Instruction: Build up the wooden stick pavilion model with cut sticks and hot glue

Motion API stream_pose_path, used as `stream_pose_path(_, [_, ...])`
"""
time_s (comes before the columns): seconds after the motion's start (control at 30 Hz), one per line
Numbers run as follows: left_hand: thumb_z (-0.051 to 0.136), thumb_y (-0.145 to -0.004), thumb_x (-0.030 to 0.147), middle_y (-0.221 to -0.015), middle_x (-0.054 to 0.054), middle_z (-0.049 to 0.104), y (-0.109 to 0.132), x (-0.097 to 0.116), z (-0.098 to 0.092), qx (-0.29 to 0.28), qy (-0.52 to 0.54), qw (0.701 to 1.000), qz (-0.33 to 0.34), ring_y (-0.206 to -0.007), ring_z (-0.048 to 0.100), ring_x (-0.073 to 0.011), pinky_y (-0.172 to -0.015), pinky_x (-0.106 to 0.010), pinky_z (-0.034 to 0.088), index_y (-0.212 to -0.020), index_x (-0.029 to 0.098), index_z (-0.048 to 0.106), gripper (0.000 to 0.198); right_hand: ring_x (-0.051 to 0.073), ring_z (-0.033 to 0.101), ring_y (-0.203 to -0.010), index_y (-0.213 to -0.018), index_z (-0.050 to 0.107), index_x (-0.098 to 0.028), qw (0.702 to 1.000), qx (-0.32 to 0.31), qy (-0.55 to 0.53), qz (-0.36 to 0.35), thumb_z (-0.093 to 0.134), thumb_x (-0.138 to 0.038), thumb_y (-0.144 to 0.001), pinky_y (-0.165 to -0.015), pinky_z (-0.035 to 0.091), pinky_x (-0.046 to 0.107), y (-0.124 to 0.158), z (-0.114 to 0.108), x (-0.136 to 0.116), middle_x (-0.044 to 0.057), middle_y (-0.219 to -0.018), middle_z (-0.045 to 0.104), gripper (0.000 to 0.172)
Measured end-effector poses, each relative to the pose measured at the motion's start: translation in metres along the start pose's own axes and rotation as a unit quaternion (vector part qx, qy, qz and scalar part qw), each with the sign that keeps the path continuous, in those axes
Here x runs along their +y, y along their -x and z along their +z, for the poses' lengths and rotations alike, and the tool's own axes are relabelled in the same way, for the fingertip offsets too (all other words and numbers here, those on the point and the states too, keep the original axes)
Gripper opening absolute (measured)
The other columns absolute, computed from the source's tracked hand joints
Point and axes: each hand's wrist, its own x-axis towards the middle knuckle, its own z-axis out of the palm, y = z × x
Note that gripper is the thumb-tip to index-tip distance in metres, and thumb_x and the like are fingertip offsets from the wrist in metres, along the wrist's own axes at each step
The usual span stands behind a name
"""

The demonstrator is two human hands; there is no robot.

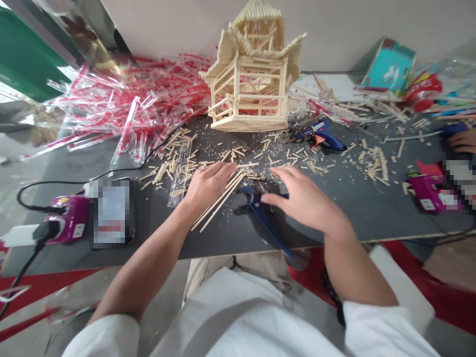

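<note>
Blue-handled cutters (265,218) lay on the dark table (357,208) under the right hand (303,198), fingers spread and resting on them. Just beside, the left hand (208,184) pressed flat on long bamboo sticks (219,201); beyond both hands stood a stick-built pavilion (255,69).

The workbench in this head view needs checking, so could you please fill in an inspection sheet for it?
Surface: dark tabletop, strewn with sawdust and cut stick ends.
Job's things: long wooden sticks under the left hand; blue cutter beside the right hand; stick-built model house at the back.
Clutter: red-and-clear wrappers, clear ruler, blue glue gun, phone.
Hands: left hand flat on the sticks; right hand open, thumb at the cutter.
Cables: black cord running to a purple device.
Surroundings: pale wall behind; another person's hand at the right edge.
</note>
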Motion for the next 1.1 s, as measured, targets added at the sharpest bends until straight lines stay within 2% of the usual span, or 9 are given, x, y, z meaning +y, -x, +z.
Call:
stream_pose_path(0.13, [0.052,-0.103,0.014,-0.102,-0.006,0.079,-0.001,0.004,-0.002,0.002,-0.002,1.000,0.000,-0.086,0.075,-0.0142,-0.080,-0.026,0.059,-0.115,0.018,0.073,0.025,0.046,0.048,-0.140,-0.161,0.032,-0.014,0.993,-0.072,0.093,-0.029,0.079,-0.075,-0.071,-0.115,0.045,0.061,0.046,0.015,-0.009,0.026,-0.148,0.049,0.118])
stream_pose_path(0.2, [0.051,-0.103,0.015,-0.102,-0.006,0.079,0.000,0.006,-0.002,-0.002,0.000,1.000,0.000,-0.087,0.075,-0.0142,-0.080,-0.026,0.059,-0.115,0.019,0.073,0.025,0.049,0.042,-0.144,-0.162,0.025,-0.008,0.988,-0.061,0.129,-0.050,0.082,-0.069,-0.072,-0.119,0.039,0.064,0.058,0.028,-0.013,0.030,-0.150,0.045,0.123])
stream_pose_path(0.23, [0.051,-0.104,0.015,-0.102,-0.006,0.079,0.000,0.006,-0.002,-0.004,0.002,1.000,0.000,-0.087,0.075,-0.0143,-0.080,-0.026,0.059,-0.116,0.019,0.072,0.025,0.049,0.040,-0.144,-0.161,0.024,-0.005,0.987,-0.049,0.145,-0.054,0.081,-0.063,-0.077,-0.120,0.038,0.064,0.061,0.033,-0.014,0.031,-0.150,0.044,0.118])
stream_pose_path(0.37, [0.053,-0.104,0.016,-0.102,-0.006,0.079,0.000,0.008,-0.003,0.010,0.008,1.000,0.003,-0.086,0.075,-0.0134,-0.078,-0.026,0.059,-0.116,0.019,0.072,0.022,0.047,0.047,-0.134,-0.151,0.039,0.008,0.978,-0.024,0.202,-0.046,0.060,-0.036,-0.097,-0.115,0.042,0.060,0.060,0.042,-0.018,0.034,-0.140,0.051,0.073])
stream_pose_path(0.43, [0.055,-0.103,0.016,-0.100,-0.005,0.079,-0.001,0.009,-0.003,0.028,0.009,0.999,0.014,-0.084,0.074,-0.0123,-0.076,-0.024,0.058,-0.114,0.019,0.071,0.020,0.046,0.051,-0.130,-0.148,0.043,0.010,0.974,-0.031,0.221,-0.047,0.051,-0.029,-0.101,-0.111,0.045,0.059,0.058,0.040,-0.019,0.034,-0.137,0.054,0.063])
stream_pose_path(0.57, [0.059,-0.101,0.013,-0.098,-0.004,0.079,-0.002,0.009,-0.003,0.061,0.004,0.997,0.036,-0.082,0.075,-0.0114,-0.073,-0.022,0.058,-0.111,0.017,0.071,0.016,0.042,0.057,-0.122,-0.149,0.044,0.005,0.980,-0.036,0.194,-0.036,0.043,-0.036,-0.106,-0.102,0.051,0.056,0.057,0.031,-0.014,0.030,-0.132,0.057,0.060])
stream_pose_path(0.77, [0.060,-0.099,0.011,-0.097,-0.004,0.078,-0.001,0.008,-0.004,0.091,-0.011,0.995,0.044,-0.080,0.074,-0.0117,-0.073,-0.024,0.058,-0.116,0.018,0.069,0.021,0.031,0.063,-0.118,-0.144,0.051,-0.017,0.998,-0.036,-0.007,0.047,0.035,-0.047,-0.109,-0.099,0.052,0.044,0.055,0.009,-0.013,0.016,-0.131,0.061,0.049])
stream_pose_path(0.93, [0.058,-0.100,0.013,-0.096,-0.005,0.076,0.001,0.009,-0.005,0.081,-0.007,0.996,0.025,-0.085,0.074,-0.0138,-0.076,-0.026,0.058,-0.117,0.019,0.069,0.021,0.024,0.065,-0.096,-0.111,0.062,-0.021,0.977,-0.051,-0.190,0.081,0.031,-0.053,-0.109,-0.089,0.048,0.038,0.045,0.002,-0.033,0.009,-0.102,0.069,0.045])
stream_pose_path(1.1, [0.057,-0.102,0.017,-0.096,-0.005,0.075,0.000,0.010,-0.009,0.080,0.006,0.997,0.000,-0.086,0.074,-0.0140,-0.078,-0.027,0.058,-0.116,0.019,0.069,0.018,0.021,0.064,-0.090,-0.107,0.064,-0.021,0.958,-0.048,-0.261,0.107,0.036,-0.056,-0.108,-0.083,0.045,0.034,0.036,0.011,-0.046,0.005,-0.097,0.070,0.045])
